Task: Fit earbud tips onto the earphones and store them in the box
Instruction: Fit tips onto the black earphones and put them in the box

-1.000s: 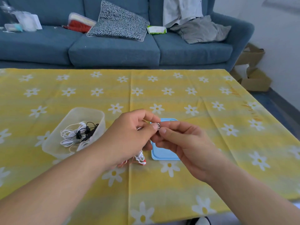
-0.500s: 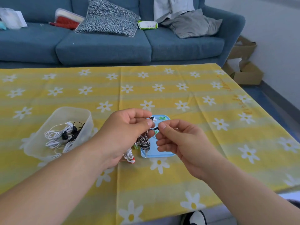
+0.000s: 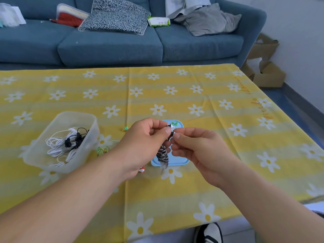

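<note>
Two hands meet over the blue lid [image 3: 177, 161]: my left hand [image 3: 142, 144] pinches a black-and-white earphone [image 3: 169, 131], its coiled cord [image 3: 162, 155] dangling; my right hand [image 3: 198, 151] pinches at the earbud. Clear box [image 3: 87, 137] with earphones sits at 9 o'clock.

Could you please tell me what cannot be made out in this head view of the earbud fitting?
- Earbud and tip: tiny, pinched between left hand and right hand; fit unclear.
- Blue lid: partly behind hands and striped cable.
- Box: cables tangled, uncountable.
</note>
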